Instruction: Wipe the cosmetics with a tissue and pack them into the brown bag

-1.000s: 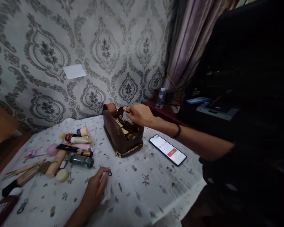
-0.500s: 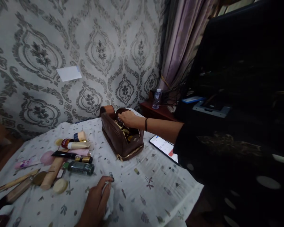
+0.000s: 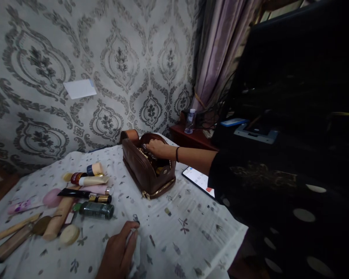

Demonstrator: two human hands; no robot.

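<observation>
A brown leather-look toiletry bag [image 3: 139, 170] stands unzipped on the white patterned cloth [image 3: 174, 240]. My right hand [image 3: 157, 149] reaches in over its far rim. Its fingers are curled down among the contents, and what they grip is hidden. Gold-coloured zip teeth and some yellowish things show in the opening. Low in the view, my left hand [image 3: 119, 250] rests on the cloth with bent fingers closed around a crumpled white wipe [image 3: 136, 252]. A small dark spot shows at its fingertips, too small to name.
Left of the bag lie a dark green bottle [image 3: 95, 210], a black tube [image 3: 75, 193], a cream tube [image 3: 93, 180], a round tub [image 3: 69, 234], a pink sponge [image 3: 51, 197] and several brushes. A phone [image 3: 196, 178] lies at right. Behind stands a clear bottle [image 3: 190, 122].
The view has shifted slightly, so most things sit a little further left. My right hand is still in the bag, and my left hand has hardly moved.
</observation>
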